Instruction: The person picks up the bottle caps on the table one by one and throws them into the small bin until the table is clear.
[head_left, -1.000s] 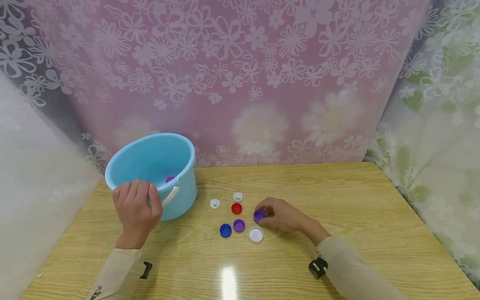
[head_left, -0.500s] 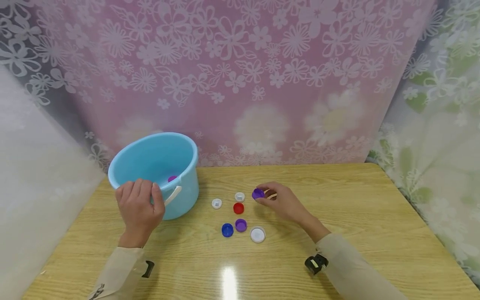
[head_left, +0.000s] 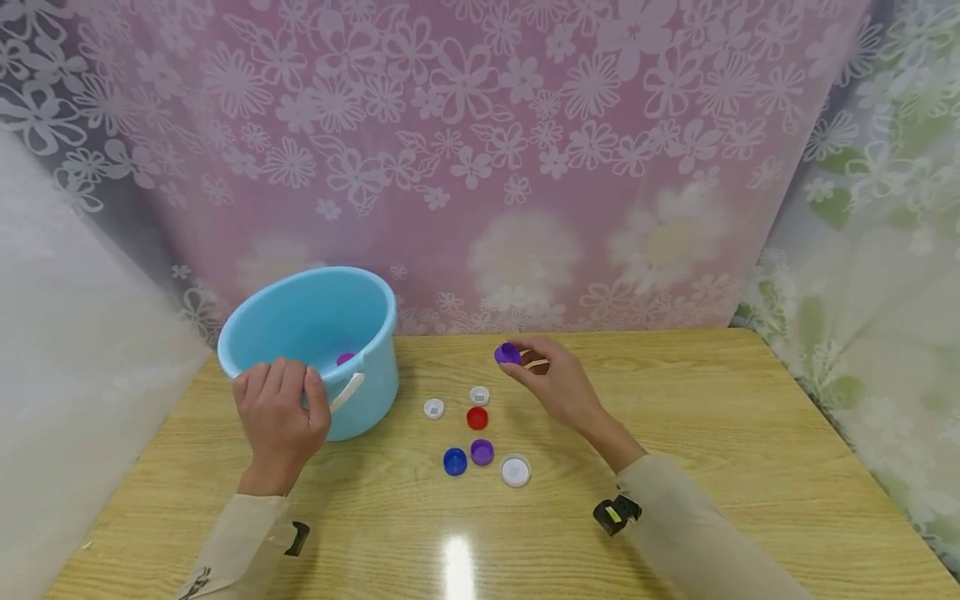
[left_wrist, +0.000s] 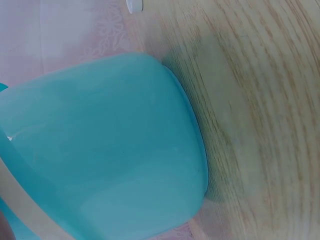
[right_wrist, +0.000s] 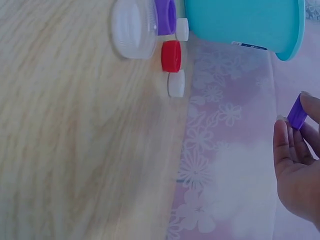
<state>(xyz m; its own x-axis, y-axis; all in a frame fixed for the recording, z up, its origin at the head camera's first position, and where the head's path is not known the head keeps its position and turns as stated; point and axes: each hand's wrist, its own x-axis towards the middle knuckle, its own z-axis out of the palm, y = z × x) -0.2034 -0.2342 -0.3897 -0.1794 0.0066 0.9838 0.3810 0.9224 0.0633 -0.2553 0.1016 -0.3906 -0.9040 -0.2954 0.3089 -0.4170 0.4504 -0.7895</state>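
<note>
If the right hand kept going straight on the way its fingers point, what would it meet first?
Probably the light blue bucket, though depth is unclear: the right hand might pass behind it and reach the pink curtain instead.

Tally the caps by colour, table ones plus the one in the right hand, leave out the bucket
Purple: 2, one purple cap on the table, one held purple cap in the right hand
White: 3, two small white caps, one larger white cap with a clear rim
Red cap: 1
Blue cap: 1
Total: 7
</note>
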